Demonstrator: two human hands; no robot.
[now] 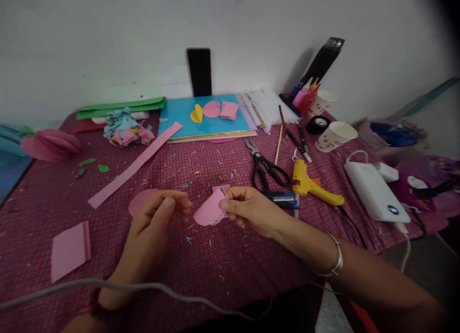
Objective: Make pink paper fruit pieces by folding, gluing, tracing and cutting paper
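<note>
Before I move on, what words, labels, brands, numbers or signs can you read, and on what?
No text reads clearly.
White power bank: pale marks on a small dark spot, too blurred.
Nearer paper cup, farther paper cup: reddish print, too small.
Purple packet: pale patch, too blurred.
Pink paper in the right hand: dark edge marks, unreadable.

The left hand (153, 223) is loosely curved, its fingers toward the right hand (253, 208), which pinches with thumb and fingers. The right forearm (305, 244) reaches in slantwise.
</note>
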